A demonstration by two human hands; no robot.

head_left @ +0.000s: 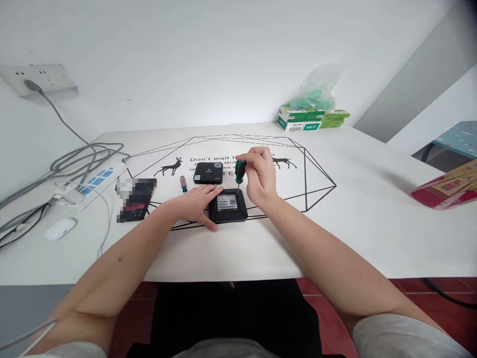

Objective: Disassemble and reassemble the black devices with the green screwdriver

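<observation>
A black square device (228, 215) with a white label lies on the printed table mat. My left hand (198, 204) rests against its left side, fingers spread, with the thumb near the lower left corner. In my right hand (261, 174) is a green and black screwdriver (240, 171), held upright by the handle, its tip at the upper right edge of the device. Just behind sits a second black box (207, 173) with rounded corners. A small screwdriver with a clear reddish handle (183, 182) lies to the left of that box.
On the left are a phone (143, 199), a white earbud case (60, 228), a power strip (97, 183) and loose cables (70, 156). Green and white boxes (301, 119) under a plastic bag (316, 92) stand at the back right. A red package (447, 189) is at the right edge.
</observation>
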